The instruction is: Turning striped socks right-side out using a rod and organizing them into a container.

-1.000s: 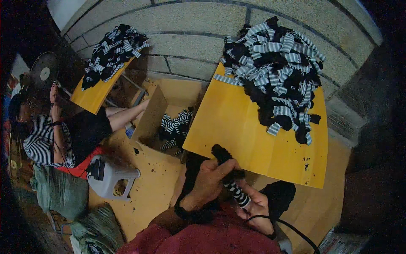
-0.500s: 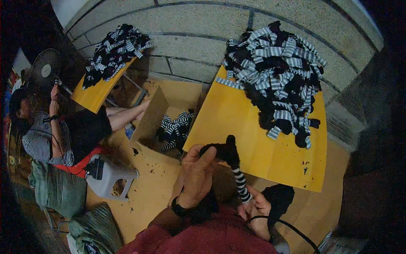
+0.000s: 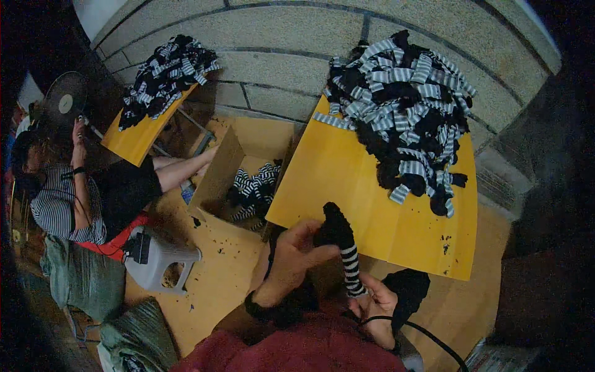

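Note:
A black sock with a black-and-white striped leg (image 3: 350, 266) stands nearly upright in front of my body. Against its black foot part, my left hand (image 3: 294, 257) has its thumb at the front, with the fingertips partly hidden behind the cloth. The lower striped end is held in my right hand (image 3: 377, 304), where the fingers close round the cuff. A dark wristband (image 3: 263, 310) sits on my left wrist.
A yellow table (image 3: 310, 173) bears a heap of striped socks (image 3: 409, 105). Left of it stands a cardboard box (image 3: 217, 180) with more socks. Further left, a person (image 3: 68, 204) sits by another yellow table (image 3: 133, 139), near a grey stool (image 3: 158, 263) and green sacks (image 3: 87, 279).
The sock's black foot, bent over to the left before, now points up. My left hand has shifted slightly down and right along it. My right hand stays at the striped end.

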`<act>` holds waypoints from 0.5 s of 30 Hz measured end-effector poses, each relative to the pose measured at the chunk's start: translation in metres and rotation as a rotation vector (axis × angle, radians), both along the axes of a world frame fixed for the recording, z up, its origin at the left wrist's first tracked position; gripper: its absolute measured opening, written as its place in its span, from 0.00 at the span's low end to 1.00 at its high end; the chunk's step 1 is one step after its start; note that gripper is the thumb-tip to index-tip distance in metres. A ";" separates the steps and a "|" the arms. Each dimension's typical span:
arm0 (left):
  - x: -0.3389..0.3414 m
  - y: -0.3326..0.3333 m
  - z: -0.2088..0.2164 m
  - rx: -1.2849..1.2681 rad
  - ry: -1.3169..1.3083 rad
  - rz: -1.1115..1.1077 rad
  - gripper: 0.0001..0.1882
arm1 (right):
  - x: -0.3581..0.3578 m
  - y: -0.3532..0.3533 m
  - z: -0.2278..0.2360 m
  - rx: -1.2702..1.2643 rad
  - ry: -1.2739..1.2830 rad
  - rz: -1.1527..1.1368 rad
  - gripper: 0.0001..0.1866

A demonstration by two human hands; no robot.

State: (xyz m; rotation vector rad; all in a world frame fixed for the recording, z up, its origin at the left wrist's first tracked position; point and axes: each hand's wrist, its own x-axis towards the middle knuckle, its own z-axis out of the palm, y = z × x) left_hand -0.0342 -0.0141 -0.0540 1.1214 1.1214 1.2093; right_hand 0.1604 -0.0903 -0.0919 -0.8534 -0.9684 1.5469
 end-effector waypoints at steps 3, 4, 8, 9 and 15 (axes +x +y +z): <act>0.013 0.010 0.031 0.002 -0.484 0.216 0.10 | 0.001 -0.006 -0.003 -0.123 -0.143 -0.057 0.16; 0.009 0.009 0.035 -0.017 -0.526 0.118 0.10 | -0.001 -0.007 -0.003 -0.075 -0.174 -0.043 0.15; 0.013 0.008 0.031 -0.036 -0.553 0.066 0.09 | -0.008 -0.005 0.010 0.088 -0.466 -0.077 0.14; 0.020 0.006 0.029 -0.034 -0.554 0.064 0.09 | -0.008 -0.006 0.010 0.089 -0.467 -0.079 0.14; 0.042 -0.006 0.016 0.020 -0.928 -0.037 0.13 | -0.009 0.000 0.016 -0.387 0.073 0.163 0.19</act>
